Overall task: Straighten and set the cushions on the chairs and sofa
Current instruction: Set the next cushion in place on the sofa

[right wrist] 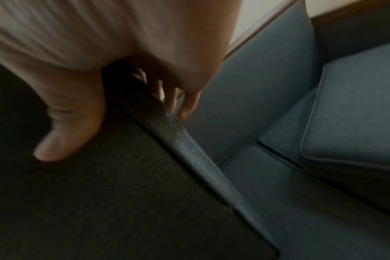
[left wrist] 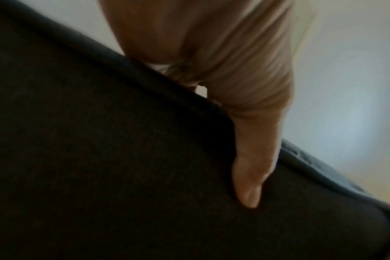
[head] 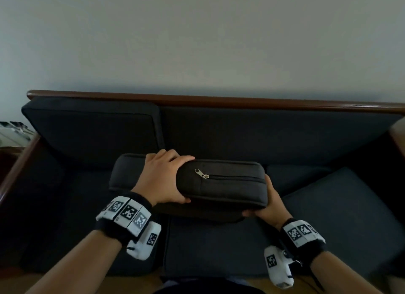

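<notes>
- While I hold this cushion (head: 221, 184) over the sofa (head: 197, 245) seat, zip edge up, my left hand (head: 163, 179) clamps one end, fingers (head: 175, 156) curled over, thumb underneath.
- Right hand (head: 268, 202) cups the opposite corner, gripping so it turns squarely.
- Dark woven fabric, boxy, piped, soft-edged.

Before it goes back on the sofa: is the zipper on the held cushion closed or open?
Closed along the stretch in view: on the cushion the zipper pull lies at the left end, teeth shut rightward to the corner.
</notes>
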Demonstrator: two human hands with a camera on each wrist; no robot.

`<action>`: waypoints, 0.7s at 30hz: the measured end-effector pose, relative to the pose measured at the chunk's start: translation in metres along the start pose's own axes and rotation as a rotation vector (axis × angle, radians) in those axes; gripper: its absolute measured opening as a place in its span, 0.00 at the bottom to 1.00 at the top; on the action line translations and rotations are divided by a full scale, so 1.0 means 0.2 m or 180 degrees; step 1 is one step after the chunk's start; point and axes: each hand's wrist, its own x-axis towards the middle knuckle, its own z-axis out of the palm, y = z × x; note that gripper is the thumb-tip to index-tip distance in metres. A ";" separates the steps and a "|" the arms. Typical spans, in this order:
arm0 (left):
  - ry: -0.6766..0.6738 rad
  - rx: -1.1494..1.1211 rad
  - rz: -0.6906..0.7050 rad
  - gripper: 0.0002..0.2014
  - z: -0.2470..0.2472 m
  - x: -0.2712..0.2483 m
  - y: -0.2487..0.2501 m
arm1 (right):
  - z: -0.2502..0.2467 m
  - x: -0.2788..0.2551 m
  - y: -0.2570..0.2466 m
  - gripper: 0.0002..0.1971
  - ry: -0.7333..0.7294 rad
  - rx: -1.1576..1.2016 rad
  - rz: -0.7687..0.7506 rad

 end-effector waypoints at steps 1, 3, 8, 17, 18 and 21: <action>-0.0004 -0.0003 -0.0014 0.53 -0.01 0.02 0.04 | -0.02 -0.01 0.00 0.64 -0.0003 0.0045 0.0077; 0.0005 0.0013 -0.0036 0.53 -0.02 0.06 0.11 | -0.08 -0.02 -0.03 0.69 0.0083 0.0144 0.0149; 0.0002 0.0176 -0.0046 0.52 -0.04 0.19 0.31 | -0.14 -0.01 -0.22 0.55 0.0895 -0.1089 -0.0082; 0.0182 0.0021 0.0521 0.44 -0.08 0.27 0.75 | -0.11 0.06 -0.24 0.31 0.1928 -0.1578 0.0053; 0.0266 -0.0111 0.0560 0.40 -0.10 0.25 0.73 | -0.15 0.04 -0.21 0.29 0.1958 -0.1720 0.0010; 0.0744 -0.0293 0.0551 0.28 -0.12 0.17 0.61 | -0.20 -0.02 -0.13 0.23 0.2006 -0.1949 -0.0149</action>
